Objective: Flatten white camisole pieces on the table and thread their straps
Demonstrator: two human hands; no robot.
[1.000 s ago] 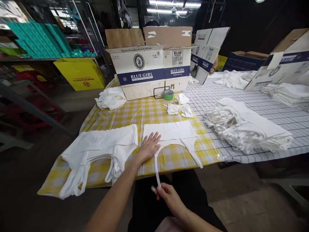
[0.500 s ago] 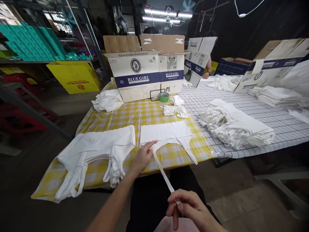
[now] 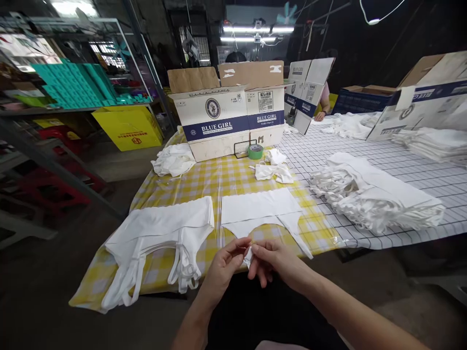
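Observation:
A white strappy top (image 3: 260, 206) lies flat on the yellow checked cloth before me. At its near edge, my left hand (image 3: 226, 267) and my right hand (image 3: 272, 260) meet, fingertips pinched on a small bunched piece of white strap (image 3: 248, 256). Most of that strap is hidden by my fingers. The top's other strap (image 3: 297, 238) hangs toward the table's front edge on the right. Beside my left hand lies a stack of similar white tops (image 3: 164, 226), their straps drooping over the edge.
A Blue Girl carton (image 3: 226, 121) stands behind, with green tape (image 3: 255, 151) and small white pieces (image 3: 273, 171) before it. Right, a white garment pile (image 3: 379, 192) covers part of the grid cloth (image 3: 306, 150). A co-worker's hand (image 3: 320, 115) shows behind another carton.
My right hand has come up and forward to the top's near edge, bringing the strap. My left hand has moved from pressing on the fabric to pinching beside it.

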